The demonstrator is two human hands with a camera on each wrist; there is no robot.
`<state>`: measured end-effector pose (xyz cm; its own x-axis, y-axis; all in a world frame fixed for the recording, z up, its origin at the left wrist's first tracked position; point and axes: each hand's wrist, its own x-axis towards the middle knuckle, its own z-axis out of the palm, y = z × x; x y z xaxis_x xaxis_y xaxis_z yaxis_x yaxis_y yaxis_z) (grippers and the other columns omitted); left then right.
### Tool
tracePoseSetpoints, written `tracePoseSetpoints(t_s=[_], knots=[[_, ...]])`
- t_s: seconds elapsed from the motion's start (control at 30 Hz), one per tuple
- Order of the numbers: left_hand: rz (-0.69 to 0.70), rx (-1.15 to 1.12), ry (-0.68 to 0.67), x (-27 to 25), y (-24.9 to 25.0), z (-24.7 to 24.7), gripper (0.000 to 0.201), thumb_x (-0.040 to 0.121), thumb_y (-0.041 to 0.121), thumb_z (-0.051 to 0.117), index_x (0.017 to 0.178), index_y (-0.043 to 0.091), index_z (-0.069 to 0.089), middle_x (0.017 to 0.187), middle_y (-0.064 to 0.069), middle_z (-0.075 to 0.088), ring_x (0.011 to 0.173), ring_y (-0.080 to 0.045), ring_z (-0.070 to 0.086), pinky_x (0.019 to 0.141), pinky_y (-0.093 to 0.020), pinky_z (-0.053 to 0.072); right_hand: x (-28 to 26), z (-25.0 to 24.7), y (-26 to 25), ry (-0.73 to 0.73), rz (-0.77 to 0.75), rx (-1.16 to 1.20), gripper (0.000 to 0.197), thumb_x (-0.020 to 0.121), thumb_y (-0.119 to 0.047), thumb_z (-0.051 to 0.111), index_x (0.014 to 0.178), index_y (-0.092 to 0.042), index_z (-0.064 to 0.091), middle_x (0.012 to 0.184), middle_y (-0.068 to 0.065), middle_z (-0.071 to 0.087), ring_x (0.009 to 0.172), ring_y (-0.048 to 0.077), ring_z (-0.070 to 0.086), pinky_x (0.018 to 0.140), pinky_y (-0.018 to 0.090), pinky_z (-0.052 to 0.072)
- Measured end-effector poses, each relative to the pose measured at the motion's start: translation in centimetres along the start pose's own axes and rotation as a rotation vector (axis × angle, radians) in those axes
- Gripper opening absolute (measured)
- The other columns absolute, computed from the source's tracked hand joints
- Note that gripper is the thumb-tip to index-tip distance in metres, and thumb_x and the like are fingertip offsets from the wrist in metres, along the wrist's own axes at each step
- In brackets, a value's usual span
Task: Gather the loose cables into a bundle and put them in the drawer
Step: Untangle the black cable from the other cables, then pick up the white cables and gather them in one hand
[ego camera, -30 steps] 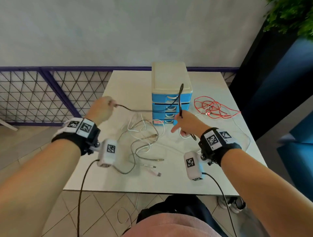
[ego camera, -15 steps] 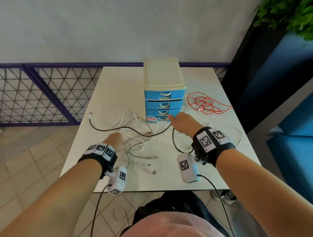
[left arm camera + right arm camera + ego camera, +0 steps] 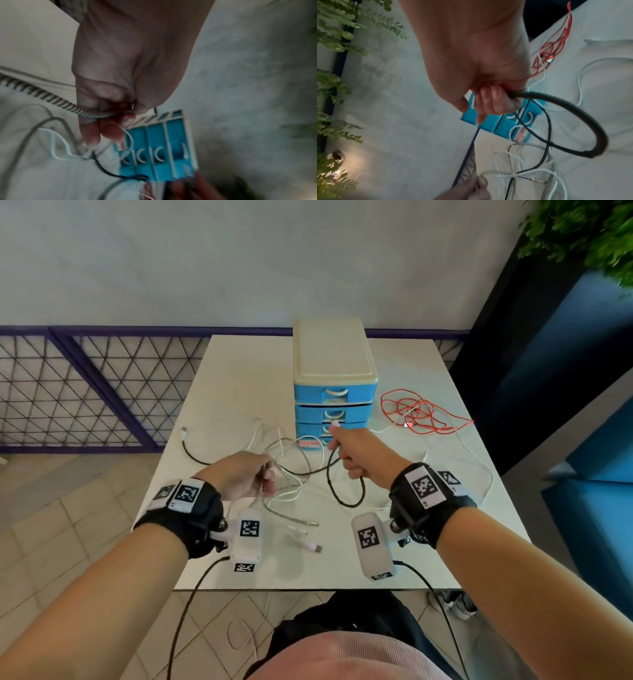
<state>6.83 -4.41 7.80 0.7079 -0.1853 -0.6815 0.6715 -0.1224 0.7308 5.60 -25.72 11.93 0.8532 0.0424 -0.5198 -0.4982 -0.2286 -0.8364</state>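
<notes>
A black cable [image 3: 346, 503] hangs in a loop from my right hand [image 3: 339, 453], which grips it just in front of the blue drawer unit [image 3: 334, 392]. In the right wrist view the fingers [image 3: 493, 102] curl round the black cable [image 3: 583, 109]. Its other end lies on the table to the left. My left hand [image 3: 269, 475] pinches a grey braided cable [image 3: 287, 515] above a tangle of white cables [image 3: 284, 460]. The left wrist view shows that hand [image 3: 126, 115] closed on the braided cable [image 3: 56, 101]. A red cable [image 3: 421, 412] lies in loose loops right of the drawers.
The drawer unit's drawers look closed. A thin white cable [image 3: 479, 460] trails along the white table [image 3: 239, 378] near its right edge. A USB plug [image 3: 317, 548] lies near the front edge. A purple railing [image 3: 102, 392] stands left, a dark wall with a plant [image 3: 582, 231] right.
My left hand let the black cable's end drop onto the table, came down to the tangle and took hold of the braided cable. My right hand kept the black cable.
</notes>
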Motion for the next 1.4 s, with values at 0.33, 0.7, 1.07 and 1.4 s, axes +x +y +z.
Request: tracePoseSetpoints(t_s=[0.33,0.7,1.07,1.4], knots=[[0.453,0.319,-0.160,-4.9,1.9,4.8,0.028,0.102,0.032,0.035,0.087,0.013,0.050,0.066,0.001,0.046,0.054,-0.012,0.048,0.062,-0.026,0.050,0.2,2.8,-2.2,-0.084,-0.181,0.552,0.034,0.104,-0.028,0.038,0.084,-0.010,0.059,0.064,0.001,0.043,0.057,0.011,0.044,0.051,0.022,0.037],[0.225,1.204,0.119,-1.1,-5.5,-5.4,0.029,0.099,0.025,0.034,0.076,0.023,0.050,0.084,0.003,0.064,0.086,-0.017,0.058,0.108,-0.042,0.020,-1.5,-5.2,-5.6,0.551,-0.529,0.491,0.032,0.101,-0.032,0.034,0.073,-0.019,0.044,0.052,-0.007,0.035,0.042,0.008,0.029,0.040,0.023,0.027],[0.892,0.753,0.193,-3.9,5.2,2.9,0.009,0.095,0.024,0.052,0.095,0.015,0.054,0.072,0.002,0.058,0.054,-0.012,0.050,0.051,-0.022,0.046,-1.6,1.7,-3.0,-0.007,-0.403,-0.634,0.049,0.094,-0.058,0.042,0.077,-0.014,0.057,0.055,-0.005,0.041,0.043,0.010,0.037,0.042,0.020,0.032],[0.461,0.982,0.182,-0.6,-0.4,-5.8,0.031,0.100,0.025,0.039,0.073,0.016,0.051,0.076,-0.002,0.057,0.065,-0.014,0.047,0.061,-0.025,0.037,-0.7,-6.1,-6.5,0.602,-0.490,0.232,0.034,0.093,-0.041,0.048,0.066,-0.021,0.043,0.058,-0.003,0.037,0.047,0.012,0.034,0.043,0.026,0.031]])
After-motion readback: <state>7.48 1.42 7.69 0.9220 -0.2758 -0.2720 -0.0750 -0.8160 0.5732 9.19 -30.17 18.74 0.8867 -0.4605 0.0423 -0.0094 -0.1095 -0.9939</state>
